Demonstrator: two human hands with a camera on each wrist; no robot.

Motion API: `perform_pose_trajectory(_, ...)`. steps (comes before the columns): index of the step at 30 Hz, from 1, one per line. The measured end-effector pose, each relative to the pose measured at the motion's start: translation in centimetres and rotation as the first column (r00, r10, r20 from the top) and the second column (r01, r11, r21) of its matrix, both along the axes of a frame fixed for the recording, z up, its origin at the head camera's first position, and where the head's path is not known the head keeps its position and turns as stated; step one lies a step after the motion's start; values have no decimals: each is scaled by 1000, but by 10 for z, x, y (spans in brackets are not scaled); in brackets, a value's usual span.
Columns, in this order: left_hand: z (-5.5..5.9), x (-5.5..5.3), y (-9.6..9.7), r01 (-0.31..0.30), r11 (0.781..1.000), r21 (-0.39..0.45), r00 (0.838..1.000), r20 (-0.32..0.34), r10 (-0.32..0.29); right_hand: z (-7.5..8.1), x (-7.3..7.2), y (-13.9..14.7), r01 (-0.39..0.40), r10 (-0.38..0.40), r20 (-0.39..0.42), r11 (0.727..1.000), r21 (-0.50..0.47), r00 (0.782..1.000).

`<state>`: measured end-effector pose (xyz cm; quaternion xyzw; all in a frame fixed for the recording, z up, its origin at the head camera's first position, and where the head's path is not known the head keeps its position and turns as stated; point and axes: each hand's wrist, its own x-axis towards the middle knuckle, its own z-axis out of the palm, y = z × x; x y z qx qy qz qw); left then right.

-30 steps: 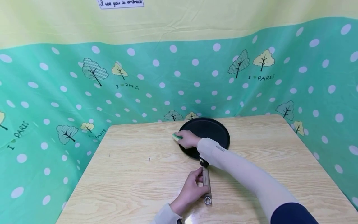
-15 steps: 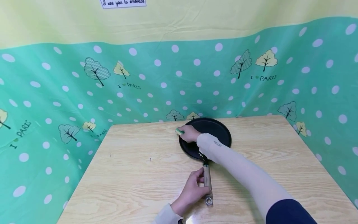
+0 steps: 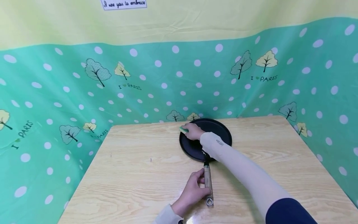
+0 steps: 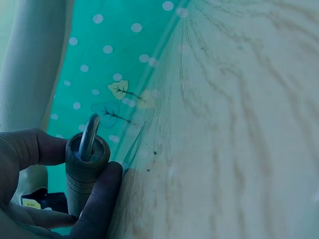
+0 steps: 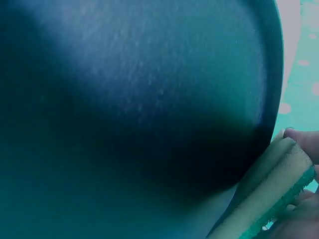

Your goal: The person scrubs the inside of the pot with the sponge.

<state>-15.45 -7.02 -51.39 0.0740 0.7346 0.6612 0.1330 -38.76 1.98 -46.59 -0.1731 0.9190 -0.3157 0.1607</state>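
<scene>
A round black frying pan [image 3: 218,130] lies on the table, its wooden handle [image 3: 208,179] toward the person. My left hand [image 3: 193,189] grips that handle near its end; in the left wrist view the thumb and fingers curl round the wood below a metal hanging loop [image 4: 89,137]. At the pan's far left rim my right hand [image 3: 193,131] holds a sponge [image 3: 183,129], yellowish with a green scouring side. The right wrist view has the sponge [image 5: 271,191] against the pan's rim, with fingers [image 5: 305,142] pinching it from outside. The right forearm hides part of the pan.
The pan stands on a light wood-grain table [image 3: 134,180], close to its back edge. Behind and to both sides hangs a green dotted cloth [image 3: 151,74] with printed trees. A small dark mark [image 3: 151,160] shows on the tabletop left of the pan.
My right hand has slid the sponge along the pan's left rim, away from the person and slightly right. The left hand keeps its grip on the handle. The view has shifted slightly.
</scene>
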Motion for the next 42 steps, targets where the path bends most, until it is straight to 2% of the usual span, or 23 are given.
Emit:
perform_pose_trajectory(3,0,0,0,1,1000,-1,1000,2,-1,1,-4,4,-43,43,-23,998,37,999)
perform_pose_trajectory(7,1,-1,0,-2,1000,-1,1000,-5,2,2,-8,8,-59,65,-67,994,94,996)
perform_pose_trajectory(15,2,2,1,3,1000,-16,1000,8,-3,-15,-18,33,-9,34,-150,986,164,988)
perform_pose_trajectory(21,2,1,2,-5,1000,-17,1000,7,5,-16,-18,36,7,27,-167,979,203,986)
perform_pose_trajectory(25,1,0,1,-8,1000,-18,1000,2,8,-16,-19,36,-19,99,-250,953,302,963)
perform_pose_trajectory(29,1,0,0,-1,1000,-26,1000,0,1,-17,-21,41,-1,142,-321,916,401,936)
perform_pose_trajectory(31,1,0,0,6,999,-36,1000,2,-6,-18,-21,45,17,130,-328,911,412,936)
perform_pose_trajectory(36,1,-1,-1,19,999,-47,1000,7,-19,-16,-21,53,37,96,-297,911,410,950)
perform_pose_trajectory(42,0,0,-1,20,999,-43,1000,19,-19,-10,-20,60,36,96,-270,894,447,958)
